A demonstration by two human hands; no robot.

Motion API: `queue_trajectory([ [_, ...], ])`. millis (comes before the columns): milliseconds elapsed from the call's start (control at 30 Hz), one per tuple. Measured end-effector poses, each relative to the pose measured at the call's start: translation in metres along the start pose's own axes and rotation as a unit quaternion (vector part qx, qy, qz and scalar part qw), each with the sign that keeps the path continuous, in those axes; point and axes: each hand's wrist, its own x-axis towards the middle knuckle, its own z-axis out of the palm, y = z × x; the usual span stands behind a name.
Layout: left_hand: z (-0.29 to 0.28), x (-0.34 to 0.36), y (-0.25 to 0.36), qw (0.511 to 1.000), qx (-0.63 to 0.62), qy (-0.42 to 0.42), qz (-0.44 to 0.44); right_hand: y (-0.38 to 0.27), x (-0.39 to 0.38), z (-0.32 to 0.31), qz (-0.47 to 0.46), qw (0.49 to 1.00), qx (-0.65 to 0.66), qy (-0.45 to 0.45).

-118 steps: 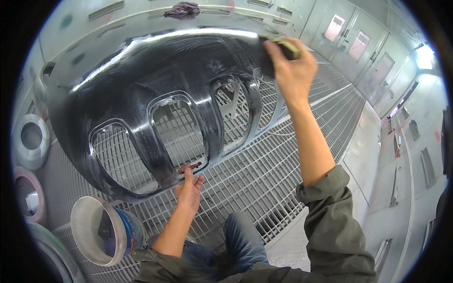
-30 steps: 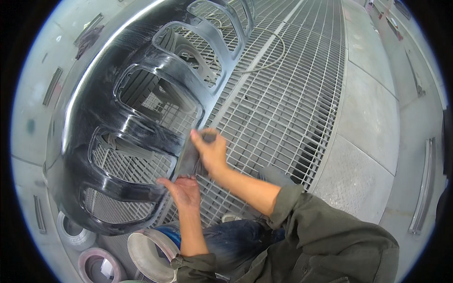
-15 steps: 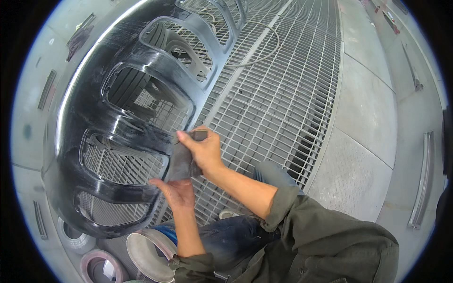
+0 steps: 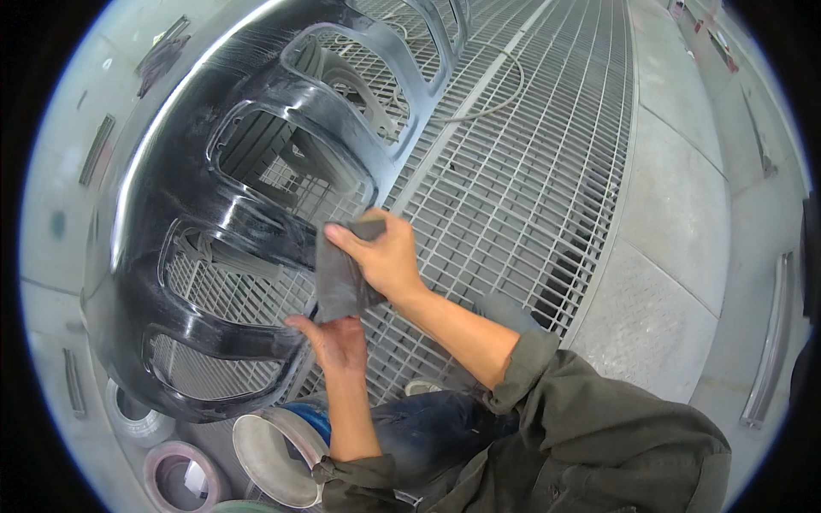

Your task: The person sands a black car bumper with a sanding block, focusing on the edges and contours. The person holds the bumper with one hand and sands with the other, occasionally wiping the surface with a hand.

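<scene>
A soft grey sheet, like an abrasive pad, is pinched in my right hand, the thumb lying on top along its upper edge. Below it my left hand has its palm turned up and its thumb stretched out to the left; the sheet hides its other fingers, which lie under or behind its lower edge. Both hands are beside the right edge of a large glossy black moulded vehicle panel, which has several window-like openings and pale dusty patches. Whether the sheet touches the panel I cannot tell.
Metal floor grating runs beneath the panel, with a hose looped on it. Pale floor plates lie to the right. At the lower left are an off-white round container, a pinkish ring and a pale ring.
The whole view has shifted slightly, so the panel sits further right. Both hands have risen a little with the sheet, which now spreads flatter; the right hand keeps its grip.
</scene>
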Motion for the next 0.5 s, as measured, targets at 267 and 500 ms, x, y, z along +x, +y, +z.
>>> queue_trajectory([
  [267, -0.010, 0.003, 0.002, 0.999, -0.011, 0.026, -0.024, 0.036, -0.014, -0.029, 0.037, 0.992, 0.106, -0.051],
  [500, -0.020, 0.003, 0.001, 0.998, -0.041, -0.029, 0.034, 0.053, 0.050, -0.045, 0.079, 0.996, 0.023, 0.016],
])
